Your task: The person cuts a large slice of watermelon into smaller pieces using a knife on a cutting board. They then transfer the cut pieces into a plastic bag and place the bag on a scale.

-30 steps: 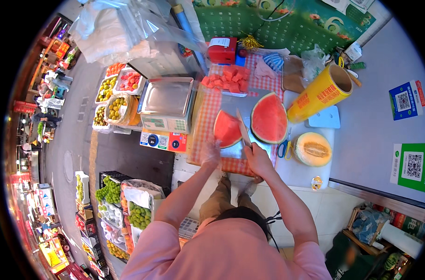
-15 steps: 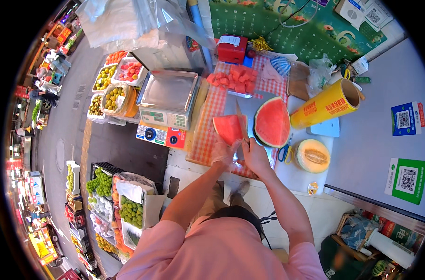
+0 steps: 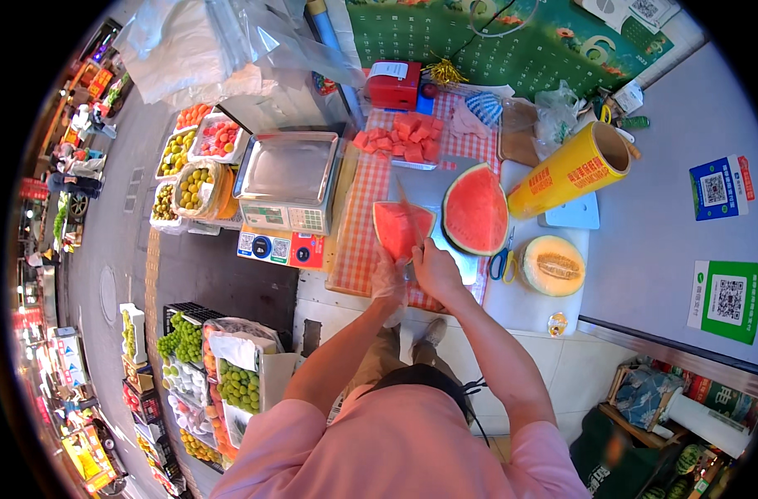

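My left hand (image 3: 388,281), in a thin clear plastic glove, grips the near end of a watermelon wedge (image 3: 389,226) with red flesh. My bare right hand (image 3: 436,269) is closed on the handle of a knife (image 3: 405,202), whose blade lies across the wedge, pointing away from me. I cannot tell how deep the blade sits. Right of the wedge, a larger cut watermelon piece (image 3: 476,208) rests cut face up on a metallic board (image 3: 429,185). Beyond them, a white tray (image 3: 415,165) is heaped with watermelon cubes (image 3: 408,137).
A scale (image 3: 287,170) stands left on the checkered cloth's side (image 3: 354,258). To the right are scissors (image 3: 499,264), a halved orange-fleshed melon (image 3: 554,266) and a yellow film roll (image 3: 566,175). Fruit crates (image 3: 229,366) sit lower left; plastic bags (image 3: 196,50) hang at upper left.
The knife has shifted left, from the wedge's right side to across its flesh. My left hand has turned the wedge slightly. The whole view has moved a little.
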Demonstrator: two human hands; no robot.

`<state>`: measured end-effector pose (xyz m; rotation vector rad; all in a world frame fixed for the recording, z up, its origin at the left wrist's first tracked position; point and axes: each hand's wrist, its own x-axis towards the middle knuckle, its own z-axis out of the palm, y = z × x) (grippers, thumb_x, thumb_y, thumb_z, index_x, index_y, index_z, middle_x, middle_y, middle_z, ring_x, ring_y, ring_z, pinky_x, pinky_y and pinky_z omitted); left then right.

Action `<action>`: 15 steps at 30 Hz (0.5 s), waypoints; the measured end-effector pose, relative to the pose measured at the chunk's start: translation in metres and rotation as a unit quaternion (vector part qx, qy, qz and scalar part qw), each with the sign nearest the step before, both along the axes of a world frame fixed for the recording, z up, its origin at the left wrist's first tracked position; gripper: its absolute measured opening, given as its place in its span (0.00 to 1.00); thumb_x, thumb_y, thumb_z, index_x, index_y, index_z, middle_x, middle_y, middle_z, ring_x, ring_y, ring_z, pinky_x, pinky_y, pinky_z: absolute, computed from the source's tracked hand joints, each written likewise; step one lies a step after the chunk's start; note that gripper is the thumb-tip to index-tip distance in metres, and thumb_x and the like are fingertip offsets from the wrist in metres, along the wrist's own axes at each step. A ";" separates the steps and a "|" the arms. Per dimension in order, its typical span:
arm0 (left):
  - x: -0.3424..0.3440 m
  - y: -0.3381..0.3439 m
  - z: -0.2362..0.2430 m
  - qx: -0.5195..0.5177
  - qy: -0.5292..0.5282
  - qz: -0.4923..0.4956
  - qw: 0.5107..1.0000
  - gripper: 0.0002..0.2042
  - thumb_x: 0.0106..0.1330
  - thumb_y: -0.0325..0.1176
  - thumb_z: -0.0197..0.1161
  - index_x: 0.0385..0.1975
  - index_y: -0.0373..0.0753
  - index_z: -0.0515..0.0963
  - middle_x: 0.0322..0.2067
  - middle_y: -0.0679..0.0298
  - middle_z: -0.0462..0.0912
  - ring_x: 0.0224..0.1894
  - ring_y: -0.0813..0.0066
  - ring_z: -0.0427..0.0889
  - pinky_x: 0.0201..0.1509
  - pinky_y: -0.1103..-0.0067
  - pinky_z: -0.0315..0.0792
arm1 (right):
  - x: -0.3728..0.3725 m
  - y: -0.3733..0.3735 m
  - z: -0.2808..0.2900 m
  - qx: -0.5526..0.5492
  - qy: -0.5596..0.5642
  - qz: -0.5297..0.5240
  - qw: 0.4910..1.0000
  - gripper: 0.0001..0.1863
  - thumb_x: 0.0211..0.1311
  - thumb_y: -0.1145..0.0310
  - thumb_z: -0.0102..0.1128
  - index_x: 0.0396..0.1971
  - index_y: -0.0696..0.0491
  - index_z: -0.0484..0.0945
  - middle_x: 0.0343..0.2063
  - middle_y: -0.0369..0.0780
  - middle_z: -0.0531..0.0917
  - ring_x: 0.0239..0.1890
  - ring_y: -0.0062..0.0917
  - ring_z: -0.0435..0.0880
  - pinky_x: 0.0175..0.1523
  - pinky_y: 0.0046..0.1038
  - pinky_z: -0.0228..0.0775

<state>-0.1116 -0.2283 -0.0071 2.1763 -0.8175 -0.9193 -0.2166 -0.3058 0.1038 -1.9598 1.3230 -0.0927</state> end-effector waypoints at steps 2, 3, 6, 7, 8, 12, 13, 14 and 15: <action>0.002 0.004 -0.004 -0.017 0.018 -0.005 1.000 0.25 0.69 0.43 0.54 0.60 0.38 0.58 0.39 0.43 0.81 0.44 0.41 0.80 0.46 0.56 0.71 | 0.004 0.001 0.001 0.011 0.016 0.010 1.000 0.20 0.70 0.56 0.44 0.42 0.61 0.71 0.27 0.59 0.81 0.33 0.55 0.82 0.40 0.51 0.75; 0.001 0.005 -0.006 -0.026 0.026 -0.007 0.999 0.24 0.69 0.43 0.53 0.60 0.38 0.59 0.39 0.43 0.81 0.43 0.41 0.80 0.46 0.56 0.71 | 0.006 0.001 -0.001 0.023 0.028 0.018 0.999 0.20 0.70 0.56 0.44 0.43 0.61 0.71 0.27 0.58 0.82 0.33 0.54 0.82 0.41 0.51 0.75; -0.002 0.005 0.005 -0.009 -0.003 -0.008 1.000 0.24 0.69 0.43 0.53 0.59 0.38 0.60 0.38 0.43 0.81 0.43 0.41 0.80 0.45 0.57 0.71 | 0.009 0.006 -0.010 0.059 0.064 0.025 0.996 0.20 0.70 0.57 0.43 0.45 0.61 0.70 0.29 0.58 0.82 0.36 0.54 0.83 0.43 0.51 0.75; -0.001 0.006 0.003 -0.011 -0.012 -0.006 1.000 0.24 0.69 0.42 0.53 0.59 0.38 0.59 0.37 0.43 0.81 0.43 0.41 0.80 0.44 0.57 0.71 | 0.012 0.010 -0.012 0.067 0.071 0.021 0.995 0.21 0.70 0.57 0.43 0.45 0.61 0.70 0.30 0.58 0.82 0.37 0.54 0.83 0.44 0.50 0.75; -0.001 0.006 0.000 -0.013 -0.022 -0.004 1.000 0.24 0.69 0.42 0.53 0.59 0.38 0.59 0.37 0.43 0.81 0.42 0.42 0.80 0.44 0.57 0.72 | 0.013 0.013 -0.013 0.076 0.078 0.017 0.994 0.21 0.70 0.57 0.44 0.46 0.61 0.70 0.31 0.58 0.82 0.37 0.54 0.83 0.45 0.50 0.75; -0.002 0.007 0.000 -0.025 -0.021 -0.001 0.999 0.24 0.69 0.39 0.53 0.61 0.38 0.58 0.37 0.43 0.80 0.42 0.42 0.80 0.44 0.58 0.71 | 0.003 0.033 -0.025 0.102 0.080 0.032 0.991 0.21 0.69 0.58 0.44 0.46 0.62 0.71 0.32 0.59 0.82 0.39 0.53 0.83 0.45 0.50 0.74; -0.004 0.005 0.005 -0.020 -0.031 0.001 0.999 0.24 0.70 0.38 0.53 0.62 0.37 0.58 0.37 0.43 0.80 0.42 0.42 0.79 0.44 0.58 0.71 | -0.004 0.040 -0.033 0.112 0.081 0.033 0.990 0.21 0.69 0.58 0.44 0.46 0.62 0.71 0.33 0.59 0.82 0.39 0.53 0.83 0.46 0.50 0.74; -0.005 0.004 0.012 -0.013 -0.040 0.002 0.999 0.24 0.70 0.36 0.53 0.62 0.37 0.57 0.37 0.43 0.79 0.42 0.43 0.79 0.44 0.58 0.71 | -0.010 0.046 -0.033 0.123 0.083 0.034 0.988 0.20 0.69 0.58 0.44 0.45 0.62 0.71 0.33 0.60 0.82 0.40 0.53 0.83 0.46 0.50 0.74; -0.007 0.003 0.016 -0.007 -0.050 0.003 0.999 0.24 0.70 0.35 0.53 0.63 0.37 0.57 0.37 0.43 0.79 0.42 0.43 0.79 0.44 0.58 0.71 | -0.017 0.051 -0.033 0.136 0.085 0.037 0.986 0.21 0.70 0.57 0.43 0.47 0.62 0.70 0.34 0.60 0.82 0.41 0.53 0.82 0.48 0.50 0.73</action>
